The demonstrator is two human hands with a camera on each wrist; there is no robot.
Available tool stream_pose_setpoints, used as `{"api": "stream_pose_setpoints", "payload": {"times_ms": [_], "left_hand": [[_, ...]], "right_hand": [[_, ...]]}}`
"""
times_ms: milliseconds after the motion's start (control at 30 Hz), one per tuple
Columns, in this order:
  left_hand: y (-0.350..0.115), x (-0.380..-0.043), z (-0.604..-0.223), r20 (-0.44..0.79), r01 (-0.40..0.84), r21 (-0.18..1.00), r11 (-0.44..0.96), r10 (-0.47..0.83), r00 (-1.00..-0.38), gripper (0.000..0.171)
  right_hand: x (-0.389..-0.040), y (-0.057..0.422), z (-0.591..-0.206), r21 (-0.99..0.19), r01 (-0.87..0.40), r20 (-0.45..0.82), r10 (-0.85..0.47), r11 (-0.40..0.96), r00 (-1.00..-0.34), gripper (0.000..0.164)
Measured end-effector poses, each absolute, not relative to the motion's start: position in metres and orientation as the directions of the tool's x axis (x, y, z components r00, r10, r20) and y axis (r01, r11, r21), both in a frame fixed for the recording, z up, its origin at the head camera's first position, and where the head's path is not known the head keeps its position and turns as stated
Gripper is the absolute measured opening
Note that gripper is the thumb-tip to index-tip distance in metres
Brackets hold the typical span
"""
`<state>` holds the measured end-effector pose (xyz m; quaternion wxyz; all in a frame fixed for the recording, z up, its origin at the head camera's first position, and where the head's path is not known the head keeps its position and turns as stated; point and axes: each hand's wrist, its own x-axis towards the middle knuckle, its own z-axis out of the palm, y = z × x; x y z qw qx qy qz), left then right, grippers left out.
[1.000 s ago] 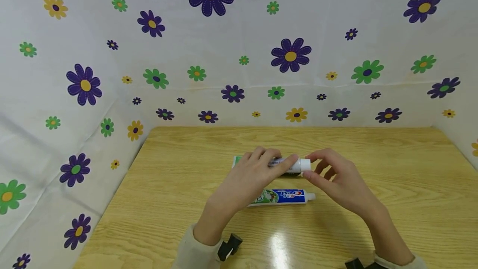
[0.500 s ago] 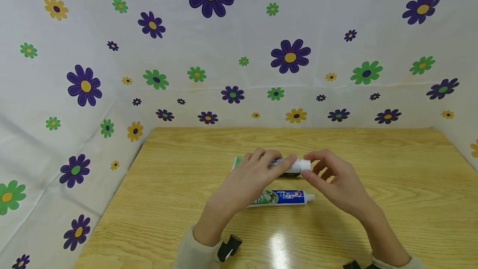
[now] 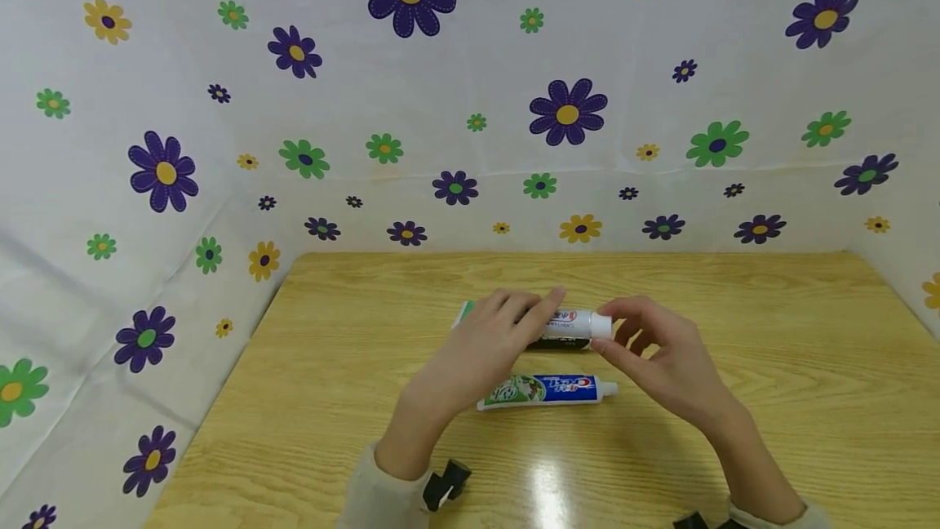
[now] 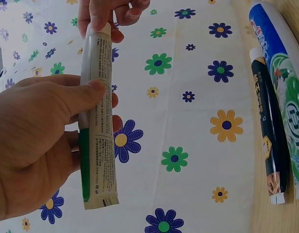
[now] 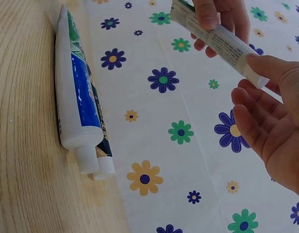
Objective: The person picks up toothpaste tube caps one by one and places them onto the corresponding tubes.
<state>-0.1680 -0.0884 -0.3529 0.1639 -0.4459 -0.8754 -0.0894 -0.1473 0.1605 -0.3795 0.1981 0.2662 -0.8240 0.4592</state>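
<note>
My left hand [image 3: 473, 353] grips a white and silver toothpaste tube [image 3: 576, 320] by its body, above the table. The left wrist view shows its text-covered side and flat crimped end, with the thumb across it. At the other end, the thumb and fingers of my right hand [image 3: 664, 362] pinch the white cap [image 3: 600, 326], which is on the tube. Below lies a blue and green toothpaste tube [image 3: 551, 390], its white cap pointing right. Next to that, a dark toothpaste tube [image 4: 268, 128] lies on the table; the held tube hides part of it in the head view.
The wooden table [image 3: 367, 300] meets a white flower-patterned cloth [image 3: 499, 47] at the back and sides. Black camera mounts [image 3: 446, 484] sit at the sleeve cuffs. Light glares on the table's front part.
My left thumb and fingers have shifted back along the tube, so more of its printed label shows. The right hand has stayed at the cap. The head view has moved slightly.
</note>
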Motion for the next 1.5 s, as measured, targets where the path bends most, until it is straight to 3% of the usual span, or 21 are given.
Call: {"api": "stream_pose_setpoints", "payload": {"times_ms": [333,600,1100,1500], "left_hand": [[-0.089,-0.171,-0.354,0.278,0.759,0.054,0.649,0.72,-0.635,0.055],[-0.093,-0.172,-0.354,0.266,0.748,0.042,0.662,0.715,-0.647,0.043],[-0.098,-0.168,-0.35,0.153,0.693,0.172,0.7,0.676,-0.721,0.042],[-0.1,-0.167,-0.347,0.079,0.692,0.245,0.679,0.698,-0.712,0.043]], "right_hand": [[-0.147,0.16,-0.38,-0.646,-0.609,0.544,-0.282,0.46,-0.79,0.039],[-0.148,0.159,-0.381,-0.621,-0.656,0.578,-0.314,0.43,-0.753,0.041],[-0.148,0.156,-0.383,-0.563,-0.688,0.604,-0.339,0.458,-0.721,0.042],[-0.147,0.156,-0.383,-0.569,-0.685,0.581,-0.368,0.455,-0.726,0.042]]}}
